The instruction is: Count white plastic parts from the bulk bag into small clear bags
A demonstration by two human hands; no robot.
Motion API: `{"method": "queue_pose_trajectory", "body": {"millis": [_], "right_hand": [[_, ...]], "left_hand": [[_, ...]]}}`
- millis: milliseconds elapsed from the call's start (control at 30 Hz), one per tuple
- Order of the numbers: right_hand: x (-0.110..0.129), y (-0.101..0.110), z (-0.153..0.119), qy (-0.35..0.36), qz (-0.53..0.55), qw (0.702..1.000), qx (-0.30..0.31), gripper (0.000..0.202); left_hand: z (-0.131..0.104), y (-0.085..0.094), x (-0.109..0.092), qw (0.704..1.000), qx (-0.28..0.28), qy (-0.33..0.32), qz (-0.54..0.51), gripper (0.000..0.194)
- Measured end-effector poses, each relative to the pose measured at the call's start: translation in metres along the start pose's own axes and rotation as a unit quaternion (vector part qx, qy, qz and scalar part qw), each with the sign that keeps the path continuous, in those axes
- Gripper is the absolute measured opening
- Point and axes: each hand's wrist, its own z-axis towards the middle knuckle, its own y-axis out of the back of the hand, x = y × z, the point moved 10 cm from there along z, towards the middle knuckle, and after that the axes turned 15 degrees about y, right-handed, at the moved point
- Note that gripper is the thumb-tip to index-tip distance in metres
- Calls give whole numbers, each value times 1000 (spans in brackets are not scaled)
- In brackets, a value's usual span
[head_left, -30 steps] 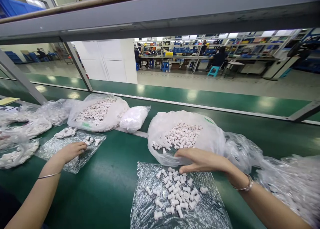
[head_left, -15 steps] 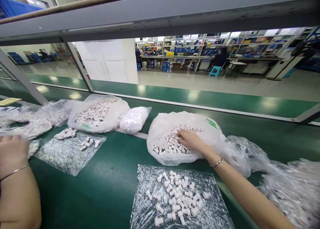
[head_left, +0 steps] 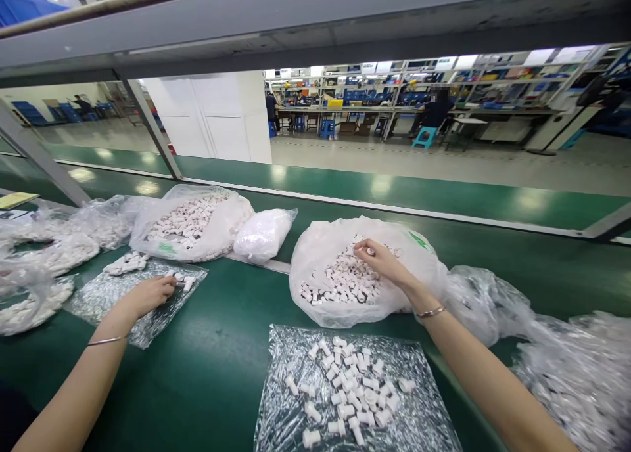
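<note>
My right hand [head_left: 380, 260] is just above the small white plastic parts [head_left: 345, 278] in an open plastic bag [head_left: 305, 255]. Its fingers are curled together, with a small white part [head_left: 371, 251] showing between them. My left hand [head_left: 150, 294] reaches over a silvery plastic sheet [head_left: 111, 297], fingertips closed together at a few white fittings [head_left: 185, 281]; whatever they pinch is hidden. A clump of white pieces [head_left: 125, 263] lies behind on that sheet. In front of me a second silvery sheet [head_left: 290, 347] bears many loose white fittings [head_left: 355, 386].
Another open bag of white parts [head_left: 190, 219] and a small filled bag [head_left: 266, 234] stand behind. More plastic bags lie at left [head_left: 64, 248] and right [head_left: 582, 366]. A grey shelf beam [head_left: 315, 31] crosses overhead. People sit at distant benches.
My left hand has come from the far left edge to the fittings on the left sheet. My right hand has lifted slightly from the parts in the bag, with a white part now showing.
</note>
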Motion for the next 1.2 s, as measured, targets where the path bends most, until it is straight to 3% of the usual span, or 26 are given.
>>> {"method": "queue_pose_trajectory", "body": {"millis": [67, 100, 200, 267, 300, 367, 433, 500, 600, 733, 833, 900, 967, 1100, 1133, 1200], "right_hand": [[-2, -8, 0, -7, -42, 999, 16, 26], [-3, -11, 0, -9, -56, 998, 21, 25], [-3, -14, 0, -12, -70, 997, 23, 23], [-1, -8, 0, -13, -55, 998, 13, 30], [0, -3, -1, -14, -42, 999, 8, 37], [3, 5, -2, -13, -13, 1000, -1, 50], [6, 11, -3, -9, 6, 1000, -4, 55], [8, 9, -4, -9, 6, 1000, 5, 52], [7, -5, -5, -14, -28, 999, 32, 37], [4, -26, -2, -18, -75, 996, 40, 20], [4, -32, 0, -17, -63, 997, 37, 19], [5, -29, 1, -14, -33, 999, 32, 24], [7, -21, -1, -11, 5, 1000, 27, 36], [17, -3, -6, 17, 45, 999, 20, 54], [21, -2, -6, 28, 34, 999, 30, 55], [26, -7, -7, 47, -4, 997, 66, 54]], "left_hand": [[10, -14, -37, 1000, 12, -9, -2, 54], [18, -29, -63, 1000, 18, -12, -5, 49], [52, -99, -155, 999, 11, 11, -51, 41], [72, -152, -214, 998, 27, 12, -59, 49], [80, -172, -237, 998, 34, 12, -59, 42], [92, -192, -259, 997, 38, 40, -56, 42], [96, -187, -257, 994, 39, 83, -54, 37], [93, -161, -235, 989, 42, 129, -58, 32], [76, -94, -180, 985, 40, 156, -68, 31], [39, 2, -86, 989, 32, 128, -70, 33], [24, 41, -37, 993, 30, 92, -74, 66], [25, 43, -31, 994, 46, 69, -73, 75], [33, 31, -48, 994, 78, 42, -68, 66], [58, -24, -128, 986, 152, -25, -61, 41], [65, -44, -153, 983, 170, -41, -59, 42], [81, -88, -203, 976, 201, -65, -53, 64]]}}
